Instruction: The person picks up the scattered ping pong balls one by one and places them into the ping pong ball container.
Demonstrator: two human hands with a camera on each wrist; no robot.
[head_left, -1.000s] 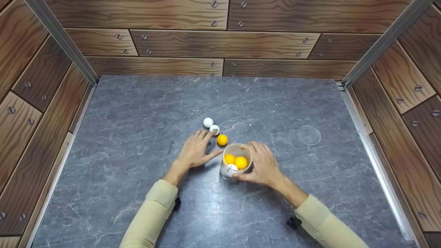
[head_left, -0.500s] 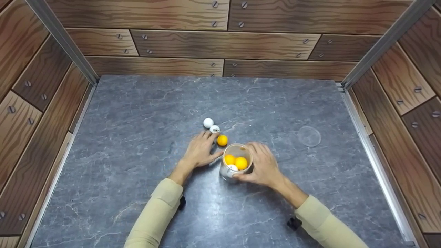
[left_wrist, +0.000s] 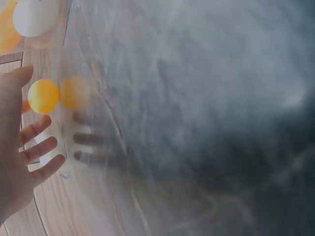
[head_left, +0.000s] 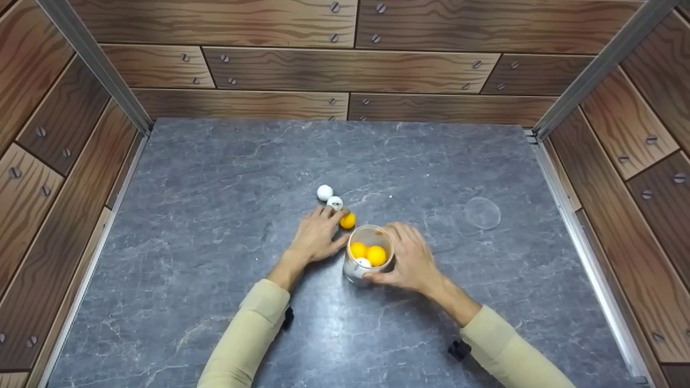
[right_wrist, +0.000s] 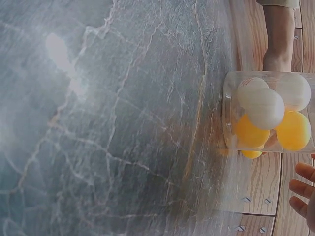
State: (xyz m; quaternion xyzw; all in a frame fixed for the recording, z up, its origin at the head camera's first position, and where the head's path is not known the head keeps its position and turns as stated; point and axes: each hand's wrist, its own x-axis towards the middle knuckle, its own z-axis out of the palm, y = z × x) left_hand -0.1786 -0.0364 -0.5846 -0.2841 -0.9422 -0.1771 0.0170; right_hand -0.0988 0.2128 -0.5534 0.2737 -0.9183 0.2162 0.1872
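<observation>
My right hand [head_left: 407,256] grips a clear plastic jar [head_left: 353,274], thumb at the near side and fingers around the right and far side. Inside the jar are orange and white table tennis balls; the right wrist view shows several white balls [right_wrist: 266,109] and orange balls [right_wrist: 293,130] through its wall. My left hand [head_left: 315,234] reaches to an orange ball [head_left: 348,221] on the table, index fingertip at its left edge. In the left wrist view that orange ball [left_wrist: 43,96] lies between the thumb and the spread, slightly bent fingers. The thumb tip points toward the jar.
Two white balls, a nearer one [head_left: 335,202] and a farther one [head_left: 325,192], lie beyond the left fingertips. A clear round lid [head_left: 482,213] lies flat on the right. Wood-patterned walls [head_left: 280,67] surround the grey marbled table [head_left: 242,161].
My left hand has shifted slightly right, from beside the nearer white ball to the orange ball. The right hand and jar have stayed in place.
</observation>
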